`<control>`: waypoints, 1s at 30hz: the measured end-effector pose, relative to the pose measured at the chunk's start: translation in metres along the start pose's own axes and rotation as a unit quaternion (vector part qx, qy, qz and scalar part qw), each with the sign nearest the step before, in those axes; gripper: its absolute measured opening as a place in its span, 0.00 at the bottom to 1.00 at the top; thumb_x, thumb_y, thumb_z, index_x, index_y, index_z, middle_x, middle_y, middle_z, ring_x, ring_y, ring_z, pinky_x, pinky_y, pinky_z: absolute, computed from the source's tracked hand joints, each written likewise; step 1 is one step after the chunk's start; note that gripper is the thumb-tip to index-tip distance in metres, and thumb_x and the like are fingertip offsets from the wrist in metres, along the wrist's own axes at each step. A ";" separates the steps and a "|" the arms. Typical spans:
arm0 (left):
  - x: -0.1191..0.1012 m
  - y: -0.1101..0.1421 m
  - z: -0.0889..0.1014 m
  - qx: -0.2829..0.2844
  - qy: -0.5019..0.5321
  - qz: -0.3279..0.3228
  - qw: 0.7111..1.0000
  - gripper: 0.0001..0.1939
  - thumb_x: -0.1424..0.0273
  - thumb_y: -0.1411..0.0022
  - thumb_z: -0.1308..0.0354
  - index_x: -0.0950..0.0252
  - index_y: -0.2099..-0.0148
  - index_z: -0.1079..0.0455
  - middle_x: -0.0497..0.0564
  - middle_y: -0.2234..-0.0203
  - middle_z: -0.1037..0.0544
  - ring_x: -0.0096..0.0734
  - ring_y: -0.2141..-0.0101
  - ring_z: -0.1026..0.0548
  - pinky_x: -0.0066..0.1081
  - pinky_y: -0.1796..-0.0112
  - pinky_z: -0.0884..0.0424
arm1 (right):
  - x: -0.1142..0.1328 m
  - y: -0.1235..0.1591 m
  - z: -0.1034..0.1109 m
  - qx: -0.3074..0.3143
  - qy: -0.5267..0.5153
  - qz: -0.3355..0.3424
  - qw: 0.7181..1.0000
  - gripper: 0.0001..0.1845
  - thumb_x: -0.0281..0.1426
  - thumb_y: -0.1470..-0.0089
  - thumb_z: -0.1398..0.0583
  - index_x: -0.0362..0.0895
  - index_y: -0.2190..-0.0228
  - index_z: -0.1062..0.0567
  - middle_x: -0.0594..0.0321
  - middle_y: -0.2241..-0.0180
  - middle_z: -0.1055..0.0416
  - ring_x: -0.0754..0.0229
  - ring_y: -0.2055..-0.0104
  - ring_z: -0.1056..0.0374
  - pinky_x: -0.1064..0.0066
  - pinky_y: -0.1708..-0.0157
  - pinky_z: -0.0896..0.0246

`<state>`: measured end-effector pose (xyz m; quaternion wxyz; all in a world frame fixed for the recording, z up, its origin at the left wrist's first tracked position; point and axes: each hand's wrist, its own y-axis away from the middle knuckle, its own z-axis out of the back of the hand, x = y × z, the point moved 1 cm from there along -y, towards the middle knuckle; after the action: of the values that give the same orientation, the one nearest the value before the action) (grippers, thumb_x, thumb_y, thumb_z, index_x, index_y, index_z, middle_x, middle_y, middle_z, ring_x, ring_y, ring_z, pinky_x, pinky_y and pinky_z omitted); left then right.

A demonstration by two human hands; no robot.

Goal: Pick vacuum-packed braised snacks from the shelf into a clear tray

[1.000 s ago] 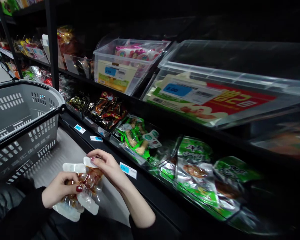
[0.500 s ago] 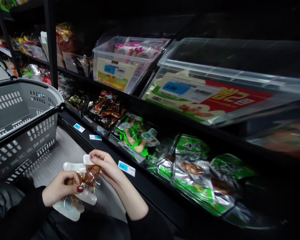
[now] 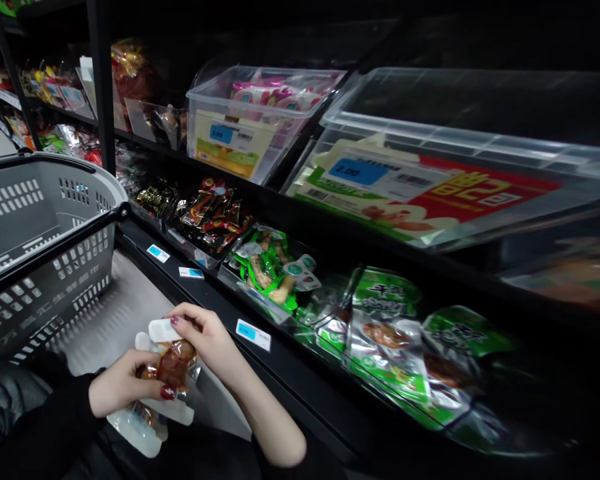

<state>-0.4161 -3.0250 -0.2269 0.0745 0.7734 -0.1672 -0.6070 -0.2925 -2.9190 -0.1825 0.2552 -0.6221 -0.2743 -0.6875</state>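
Note:
Several clear vacuum-sealed food packets (image 3: 176, 365) with brown contents and white edges are bunched together low in the view. My left hand (image 3: 130, 383) is closed around them from the left, its thumb across the front. From the right, my right hand (image 3: 207, 337) pinches the upper white edge of the front packet between thumb and fingers. The packets overlap, and the lower ones hang below my left hand. What the brown food is, I cannot make out for certain.
A grey shopping basket (image 3: 87, 180) stands at the left. Along the shelf lie green-and-silver packets (image 3: 387, 340), green snack packets (image 3: 267, 270) and dark red packets (image 3: 213, 213). Above them sit clear plastic bins (image 3: 300, 127) with price labels. A shelf post (image 3: 100, 87) rises behind the basket.
My right hand has shifted slightly left, bringing the front packet's upper edge with it. The packets have turned a little in my hands. The view has moved slightly.

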 end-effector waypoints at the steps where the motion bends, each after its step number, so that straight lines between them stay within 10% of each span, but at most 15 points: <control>1: 0.000 0.001 0.000 0.005 0.012 0.006 1.000 0.13 0.65 0.55 0.32 0.68 0.67 0.22 0.51 0.72 0.23 0.31 0.71 0.30 0.29 0.66 0.35 | -0.003 -0.002 0.002 -0.005 0.010 -0.003 1.000 0.10 0.37 0.53 0.40 0.42 0.75 0.25 0.65 0.77 0.31 0.63 0.74 0.39 0.72 0.73 0.47; 11: 0.002 0.001 0.003 0.004 0.064 0.022 0.998 0.20 0.57 0.56 0.31 0.69 0.66 0.23 0.49 0.76 0.24 0.27 0.75 0.31 0.26 0.70 0.37 | -0.014 -0.007 0.008 0.000 -0.021 -0.026 0.999 0.14 0.41 0.54 0.38 0.42 0.74 0.26 0.68 0.80 0.36 0.65 0.77 0.43 0.73 0.76 0.50; 16: 0.004 0.004 0.004 0.029 0.160 0.012 0.987 0.37 0.37 0.53 0.48 0.68 0.63 0.24 0.53 0.72 0.23 0.30 0.72 0.29 0.29 0.67 0.35 | 0.002 0.005 0.008 0.069 -0.232 0.089 0.966 0.15 0.42 0.54 0.34 0.45 0.77 0.29 0.67 0.76 0.38 0.63 0.71 0.38 0.72 0.71 0.44; 23: 0.008 0.009 -0.002 0.145 0.191 0.027 0.970 0.30 0.45 0.63 0.34 0.70 0.72 0.23 0.50 0.79 0.24 0.37 0.72 0.25 0.32 0.65 0.33 | -0.002 0.013 -0.007 0.149 -0.232 0.130 0.952 0.15 0.42 0.53 0.34 0.46 0.81 0.28 0.62 0.61 0.40 0.57 0.53 0.38 0.64 0.52 0.42; 30: -0.003 0.004 0.003 0.041 0.177 -0.001 0.983 0.25 0.59 0.63 0.29 0.69 0.64 0.25 0.51 0.75 0.23 0.29 0.76 0.27 0.28 0.72 0.33 | 0.000 0.004 0.012 0.075 -0.082 0.149 0.983 0.17 0.46 0.50 0.38 0.49 0.63 0.22 0.57 0.57 0.37 0.57 0.58 0.37 0.63 0.54 0.42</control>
<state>-0.4204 -3.0277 -0.2241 0.0703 0.8714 -0.1756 -0.4527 -0.2812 -2.9138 -0.1818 0.3774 -0.6890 -0.2498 -0.5661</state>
